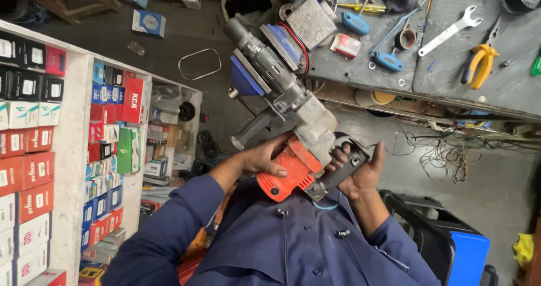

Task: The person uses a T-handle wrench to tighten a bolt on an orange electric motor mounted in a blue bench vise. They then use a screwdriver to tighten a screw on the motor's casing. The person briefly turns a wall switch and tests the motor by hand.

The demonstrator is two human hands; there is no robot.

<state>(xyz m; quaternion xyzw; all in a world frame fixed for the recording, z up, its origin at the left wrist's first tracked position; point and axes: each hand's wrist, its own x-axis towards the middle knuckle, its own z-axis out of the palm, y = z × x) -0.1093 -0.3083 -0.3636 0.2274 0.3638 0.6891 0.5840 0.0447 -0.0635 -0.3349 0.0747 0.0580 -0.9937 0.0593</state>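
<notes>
Gripping a heavy rotary hammer drill (293, 122) at mid-frame, both hands are closed on it: the left hand (265, 159) wraps the orange motor housing (284, 176), and the right hand (358, 170) clenches the dark rear handle (344, 170). The tool is held up against the blue work shirt (293, 246), its grey gear case and chuck end pointing toward the upper left of the frame, with a black side handle (253, 131) jutting out below.

It looks like an inspection or handling step; judging by the grip, any next move calls for steady support of the tool's weight from both hands.

Beyond the drill, the counter (479, 72) at upper right carries a spanner (451, 31), yellow-handled pliers (479, 63) and blue-handled screwdrivers (356, 22). Shelves of small boxes (34, 151) fill the left side.
</notes>
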